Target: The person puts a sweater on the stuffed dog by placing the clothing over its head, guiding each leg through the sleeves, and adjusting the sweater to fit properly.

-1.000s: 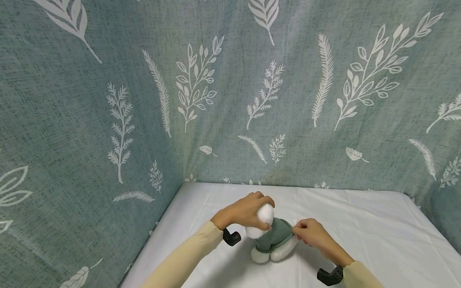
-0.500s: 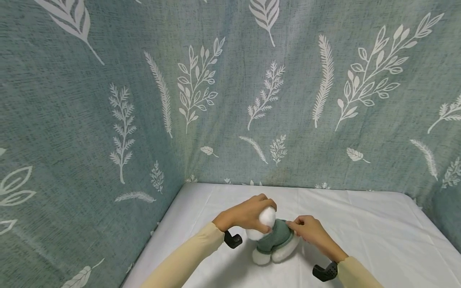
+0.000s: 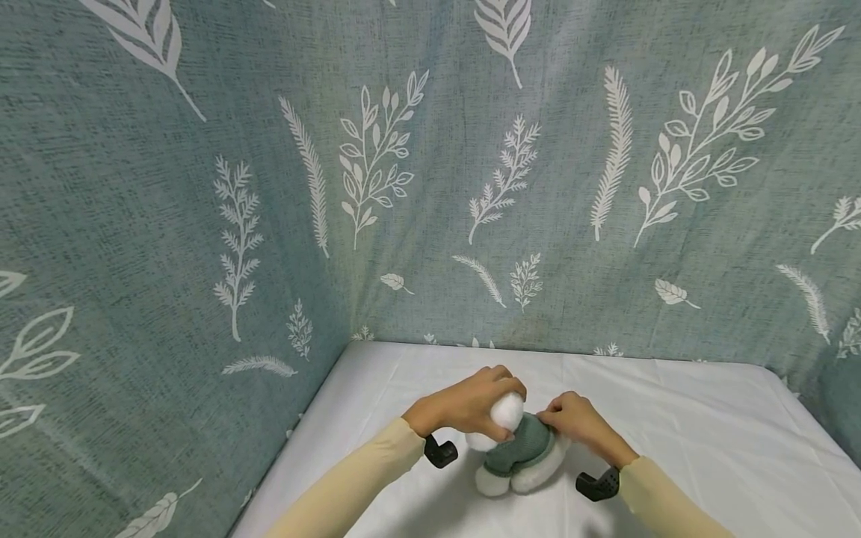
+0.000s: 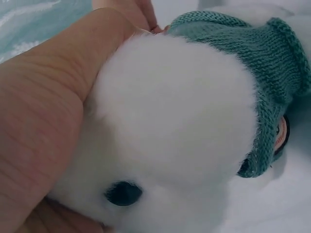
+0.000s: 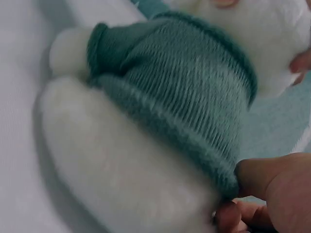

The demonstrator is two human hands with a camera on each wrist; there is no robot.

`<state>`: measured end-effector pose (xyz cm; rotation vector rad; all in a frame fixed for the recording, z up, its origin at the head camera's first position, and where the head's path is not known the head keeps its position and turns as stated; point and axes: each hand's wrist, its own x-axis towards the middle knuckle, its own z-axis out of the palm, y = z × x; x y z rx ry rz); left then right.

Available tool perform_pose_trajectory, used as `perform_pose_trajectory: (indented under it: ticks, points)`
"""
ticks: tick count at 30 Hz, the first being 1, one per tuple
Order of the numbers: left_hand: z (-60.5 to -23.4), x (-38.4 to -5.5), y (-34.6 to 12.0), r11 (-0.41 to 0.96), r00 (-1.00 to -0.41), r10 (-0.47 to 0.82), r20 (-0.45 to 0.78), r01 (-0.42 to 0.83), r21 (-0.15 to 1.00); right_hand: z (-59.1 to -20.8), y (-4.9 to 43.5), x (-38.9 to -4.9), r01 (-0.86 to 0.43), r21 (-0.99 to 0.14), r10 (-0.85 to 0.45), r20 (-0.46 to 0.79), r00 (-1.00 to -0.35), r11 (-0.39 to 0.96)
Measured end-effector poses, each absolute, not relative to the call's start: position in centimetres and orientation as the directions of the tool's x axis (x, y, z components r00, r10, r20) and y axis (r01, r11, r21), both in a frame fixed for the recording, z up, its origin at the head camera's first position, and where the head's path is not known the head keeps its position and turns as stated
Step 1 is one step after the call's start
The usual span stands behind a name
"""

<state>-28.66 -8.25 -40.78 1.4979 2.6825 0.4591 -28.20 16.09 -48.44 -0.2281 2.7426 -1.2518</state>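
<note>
A white plush toy wearing a green knitted sweater leans on the white-covered table. With fingers and thumb spread around its head, my left hand grips the toy. Close up in the left wrist view are the fuzzy white head and a dark eye. At the toy's back, my right hand pinches the sweater's lower edge. The right wrist view shows the thumb against the rolled hem, above a white leg. The toy's face is hidden in the head view.
White cloth covers the table, with light creases. Grey-green curtains with white leaf prints hang behind it and along the left side. A black wrist device sits on the left wrist, and another black device on the right.
The right hand has shifted left and away along the hem towards the toy's back. The left hand keeps its grip on the head. The whole view has drifted slightly.
</note>
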Motion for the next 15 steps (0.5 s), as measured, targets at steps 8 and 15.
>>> perform_pose_trajectory:
  ticks: [8,15]
  points:
    - [-41.2,-29.0,-8.6,0.468,-0.511,0.844,0.164,0.85,0.242,-49.6,17.1,-28.2,-0.009,-0.749,-0.153,-0.123,-0.981,0.663]
    - [-41.1,-29.1,-8.3,0.456,-0.495,0.855,0.156,0.86,0.228,-49.8,17.7,-28.6,-0.018,-0.771,-0.204,-0.146,-0.968,0.637]
